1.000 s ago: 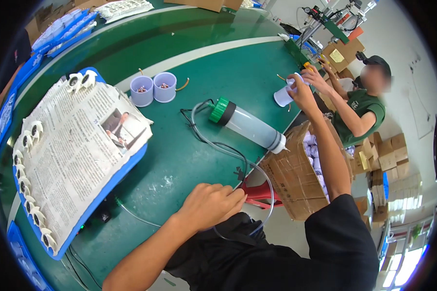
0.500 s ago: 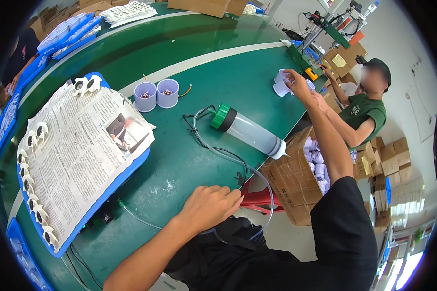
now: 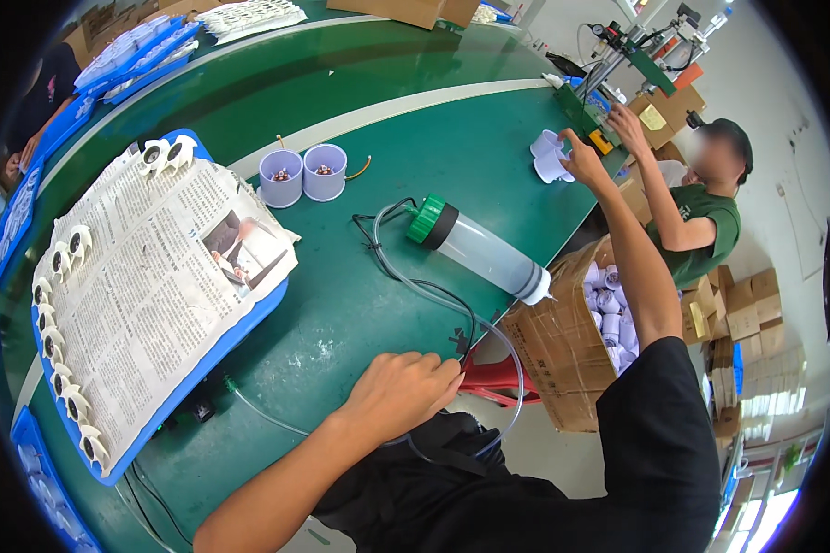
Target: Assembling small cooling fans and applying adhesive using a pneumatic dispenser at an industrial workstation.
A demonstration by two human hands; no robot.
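Observation:
My right hand (image 3: 585, 162) reaches to the far right edge of the green table, its fingers at a pair of lavender plastic cups (image 3: 551, 166). It seems to pinch one cup's right side, though the contact is partly hidden. My left hand (image 3: 404, 392) is at the near table edge, knuckles up and fingers curled; its palm is hidden. Between the hands lies a clear dispensing cylinder (image 3: 492, 255) with a green cap and white nozzle, with a hose and black cable. Further left, two upright lavender cups (image 3: 324, 184) hold small metal parts with wires.
On the left, a blue tray (image 3: 272, 304) lined with newspaper carries several white curved parts (image 3: 53, 347) along its edge. A cardboard box (image 3: 563, 355) of lavender cups stands at right, near a red stool (image 3: 493, 378). Beyond it a co-worker (image 3: 701, 212) sits by a bench machine (image 3: 609, 74).
My right hand and the cups beside it have shifted slightly right. The co-worker's arm has lifted from near my hand toward the machine. My left hand stays in place.

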